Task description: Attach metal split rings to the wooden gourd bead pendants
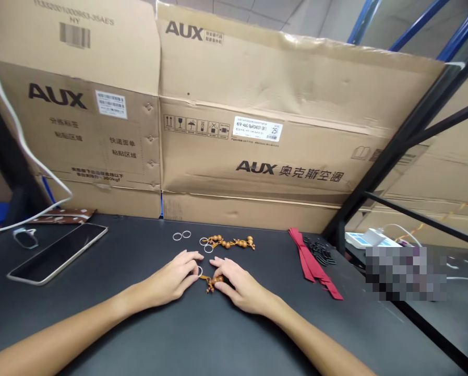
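Pinching a pale ring (201, 271) between thumb and curled fingers, the left hand (181, 275) rests over the black tabletop (171, 334) in the head view; just beside it, the right hand (237, 284) holds a brown beaded charm (215, 281), thumb and fingertips nearly closed. Beyond lie similar charms (224, 243) and four other rings (178, 239).

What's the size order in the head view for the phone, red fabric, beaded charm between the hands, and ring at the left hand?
Phone
Red fabric
Beaded charm, partly covered
Ring, partly hidden
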A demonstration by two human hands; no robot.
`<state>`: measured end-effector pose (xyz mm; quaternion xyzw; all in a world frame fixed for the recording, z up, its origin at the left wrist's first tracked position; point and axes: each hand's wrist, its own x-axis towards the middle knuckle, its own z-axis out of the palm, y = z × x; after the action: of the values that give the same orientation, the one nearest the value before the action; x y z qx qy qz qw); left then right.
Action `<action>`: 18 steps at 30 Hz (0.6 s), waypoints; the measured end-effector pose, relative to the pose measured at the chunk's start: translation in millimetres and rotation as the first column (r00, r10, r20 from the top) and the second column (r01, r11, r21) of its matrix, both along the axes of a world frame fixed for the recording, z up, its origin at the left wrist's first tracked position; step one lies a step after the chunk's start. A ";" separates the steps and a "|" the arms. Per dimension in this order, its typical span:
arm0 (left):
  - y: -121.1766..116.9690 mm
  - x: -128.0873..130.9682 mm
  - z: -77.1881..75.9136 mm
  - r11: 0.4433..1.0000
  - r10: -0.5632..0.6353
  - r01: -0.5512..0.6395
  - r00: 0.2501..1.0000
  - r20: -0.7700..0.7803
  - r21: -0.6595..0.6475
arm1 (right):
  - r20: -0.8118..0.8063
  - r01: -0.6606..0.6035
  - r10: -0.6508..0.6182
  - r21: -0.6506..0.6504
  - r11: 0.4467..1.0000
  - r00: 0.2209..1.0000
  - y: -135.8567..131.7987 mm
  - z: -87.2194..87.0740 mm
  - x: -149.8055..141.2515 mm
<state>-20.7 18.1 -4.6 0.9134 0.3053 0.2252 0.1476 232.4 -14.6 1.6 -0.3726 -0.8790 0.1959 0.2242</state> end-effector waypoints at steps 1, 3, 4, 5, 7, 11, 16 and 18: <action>0.1 -0.2 -0.2 1.000 -0.008 0.008 1.000 0.004 0.002 | -0.003 -0.001 0.001 0.002 1.000 1.000 0.3 -0.3 -0.5; 0.4 -0.4 0.7 1.000 -0.024 0.024 1.000 0.007 -0.003 | -0.019 0.028 -0.028 0.010 1.000 0.999 3.1 -2.3 0.5; 0.6 -0.4 1.6 0.999 -0.033 0.033 0.999 0.006 -0.006 | -0.030 0.054 -0.054 0.017 0.998 0.998 5.5 -3.9 1.9; 0.9 -0.3 2.5 0.999 -0.043 0.043 0.999 0.005 -0.009 | -0.041 0.082 -0.081 0.025 0.996 0.996 8.2 -5.8 3.5; 1.3 0.0 4.1 0.998 -0.064 0.064 0.998 0.006 -0.007 | -0.054 0.127 -0.125 0.044 0.991 0.991 13.2 -9.6 7.0; 0.6 0.4 5.3 0.997 -0.078 0.078 0.997 0.012 0.000 | -0.052 0.162 -0.159 0.059 0.985 0.986 15.2 -11.6 9.0; -2.7 0.3 4.4 0.999 -0.034 0.034 0.999 0.025 -0.027 | -0.011 0.030 -0.030 -0.010 0.999 0.999 0.4 -0.6 1.3; -2.9 0.6 3.4 0.999 -0.029 0.030 0.999 0.037 -0.014 | 0.005 -0.024 0.024 -0.029 0.999 1.000 -4.7 3.5 -1.8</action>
<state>-20.1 15.2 -1.2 0.9124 0.2906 0.2375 0.1630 230.7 -19.3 5.1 -0.3655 -0.8811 0.2101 0.2143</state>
